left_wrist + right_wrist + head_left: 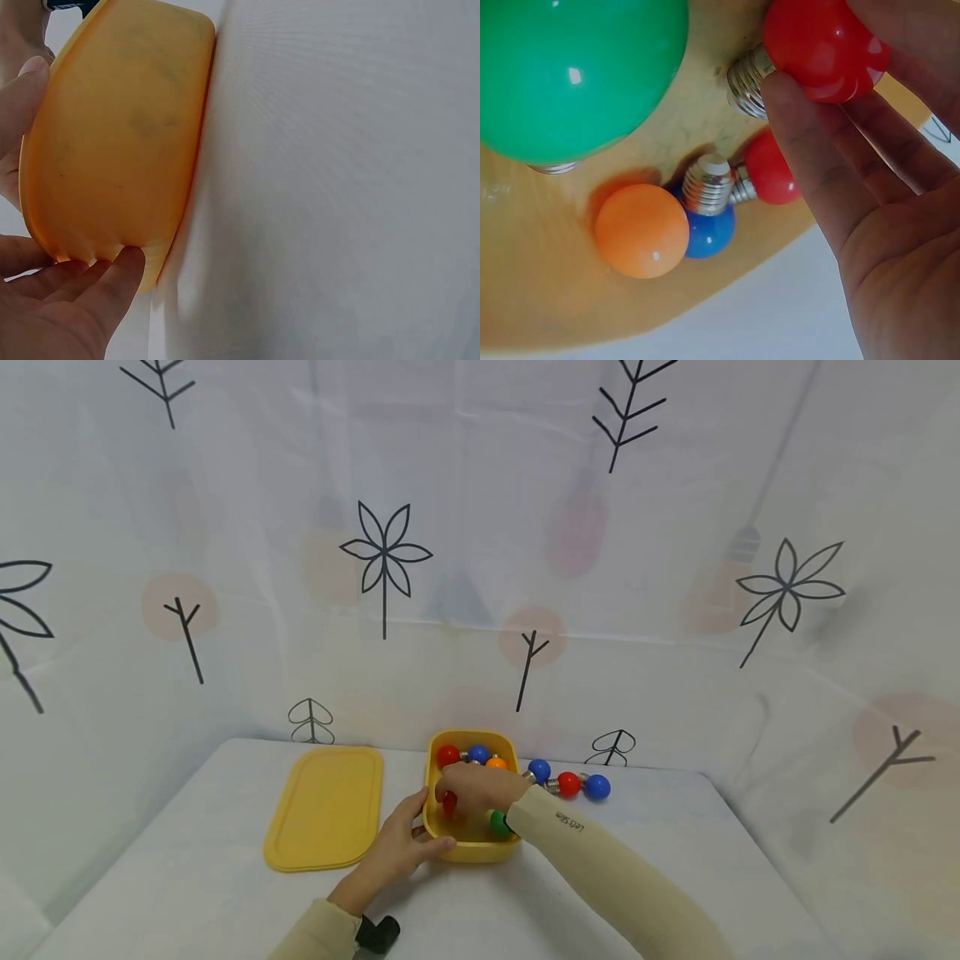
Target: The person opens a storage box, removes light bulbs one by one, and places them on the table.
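Your right hand (480, 787) pinches a red bulb (817, 45) in its fingers, inside the yellow container (480, 853) near the counter's (187, 860) far edge; your left hand (397, 847), fingers spread, touches the container's left side.

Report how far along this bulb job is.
Apparently done: four bulbs lie loose in the box. In hand: the right hand holds a red bulb; the left hand grips the box. Remaining, if this is packing: three bulbs on the table, and the lid, which lies off the box.
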`<state>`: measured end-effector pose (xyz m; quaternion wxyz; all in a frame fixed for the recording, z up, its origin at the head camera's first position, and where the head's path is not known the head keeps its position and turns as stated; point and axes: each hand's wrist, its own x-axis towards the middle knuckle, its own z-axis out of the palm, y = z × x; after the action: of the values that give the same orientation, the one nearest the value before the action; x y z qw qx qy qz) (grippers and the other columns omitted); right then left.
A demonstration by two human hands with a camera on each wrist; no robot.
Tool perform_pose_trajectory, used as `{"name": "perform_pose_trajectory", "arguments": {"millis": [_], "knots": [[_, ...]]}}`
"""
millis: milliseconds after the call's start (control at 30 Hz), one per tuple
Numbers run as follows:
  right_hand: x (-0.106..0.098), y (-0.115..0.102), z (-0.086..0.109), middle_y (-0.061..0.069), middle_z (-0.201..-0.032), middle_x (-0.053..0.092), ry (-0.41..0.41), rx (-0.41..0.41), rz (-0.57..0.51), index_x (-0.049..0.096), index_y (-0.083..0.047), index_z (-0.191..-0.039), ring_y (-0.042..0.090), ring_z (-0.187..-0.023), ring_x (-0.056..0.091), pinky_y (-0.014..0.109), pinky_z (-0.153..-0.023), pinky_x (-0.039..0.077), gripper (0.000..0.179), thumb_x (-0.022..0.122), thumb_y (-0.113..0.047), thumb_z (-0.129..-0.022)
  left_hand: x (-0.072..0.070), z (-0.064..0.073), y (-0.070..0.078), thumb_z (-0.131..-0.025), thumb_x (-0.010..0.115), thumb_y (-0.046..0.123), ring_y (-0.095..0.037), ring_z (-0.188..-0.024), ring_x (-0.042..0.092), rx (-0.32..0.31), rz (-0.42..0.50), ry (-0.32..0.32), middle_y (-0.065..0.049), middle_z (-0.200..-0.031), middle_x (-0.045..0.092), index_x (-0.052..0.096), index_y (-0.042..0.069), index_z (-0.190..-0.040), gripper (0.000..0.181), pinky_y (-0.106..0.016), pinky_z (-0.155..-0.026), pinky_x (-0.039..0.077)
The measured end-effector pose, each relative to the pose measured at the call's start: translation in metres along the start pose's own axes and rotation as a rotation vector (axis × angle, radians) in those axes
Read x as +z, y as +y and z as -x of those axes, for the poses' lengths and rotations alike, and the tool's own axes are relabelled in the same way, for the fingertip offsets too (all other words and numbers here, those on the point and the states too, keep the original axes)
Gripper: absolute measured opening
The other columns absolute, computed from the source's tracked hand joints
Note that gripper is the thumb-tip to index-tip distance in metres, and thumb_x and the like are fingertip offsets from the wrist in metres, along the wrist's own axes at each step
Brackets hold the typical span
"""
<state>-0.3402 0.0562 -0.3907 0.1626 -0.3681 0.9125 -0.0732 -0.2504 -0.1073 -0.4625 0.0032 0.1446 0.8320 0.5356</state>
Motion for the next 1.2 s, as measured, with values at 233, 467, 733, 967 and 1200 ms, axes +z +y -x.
{"name": "perform_pose_trajectory", "arguments": {"millis": [233,467,733,967,1200], "knots": [[0.000,0.002,-0.001,-0.012,-0.094,0.063,-0.005,0.002,0.002,0.070,-0.023,-0.113,0.004,-0.082,0.056,0.020,-0.083,0.053,0.034,0.077,-0.013,-0.081,0.001,0.000,0.002,-0.079,0.077,0.039,-0.032,-0.135,0.034,-0.002,-0.001,0.001,-0.013,-0.150,0.031,0.023,0.006,-0.151,0.097,-0.045,-0.102,0.044],[-0.004,0.000,0.006,-0.012,-0.097,0.066,0.006,-0.024,-0.011,0.070,-0.023,-0.114,0.004,-0.084,0.057,0.022,-0.084,0.053,0.036,0.077,-0.012,-0.080,0.003,0.001,0.002,-0.079,0.077,0.038,-0.032,-0.135,0.035,-0.007,0.002,-0.003,-0.014,-0.150,0.031,0.023,0.005,-0.151,0.097,-0.044,-0.102,0.043],[-0.018,0.002,0.016,-0.012,-0.103,0.062,0.090,-0.074,0.010,0.069,-0.020,-0.116,0.007,-0.094,0.054,0.022,-0.086,0.051,0.033,0.075,-0.015,-0.083,0.002,0.001,0.003,-0.079,0.078,0.036,-0.034,-0.135,0.034,0.017,0.005,0.009,-0.016,-0.150,0.031,0.023,0.002,-0.150,0.097,-0.044,-0.101,0.043],[-0.038,0.017,0.039,-0.008,-0.104,0.060,0.200,-0.120,0.014,0.070,-0.017,-0.111,0.010,-0.093,0.052,0.018,-0.083,0.050,0.026,0.073,-0.014,-0.086,0.006,-0.002,0.000,-0.078,0.080,0.032,-0.034,-0.134,0.035,0.030,0.051,-0.008,-0.019,-0.150,0.030,0.022,0.000,-0.150,0.097,-0.041,-0.102,0.043],[-0.055,0.041,0.063,-0.007,-0.104,0.058,0.264,-0.022,-0.060,0.069,-0.021,-0.113,0.012,-0.093,0.053,0.023,-0.085,0.052,0.027,0.073,-0.017,-0.086,0.002,-0.002,0.001,-0.078,0.080,0.034,-0.035,-0.133,0.037,0.000,0.040,0.014,-0.020,-0.150,0.029,0.023,0.001,-0.150,0.098,-0.042,-0.101,0.044]]}}
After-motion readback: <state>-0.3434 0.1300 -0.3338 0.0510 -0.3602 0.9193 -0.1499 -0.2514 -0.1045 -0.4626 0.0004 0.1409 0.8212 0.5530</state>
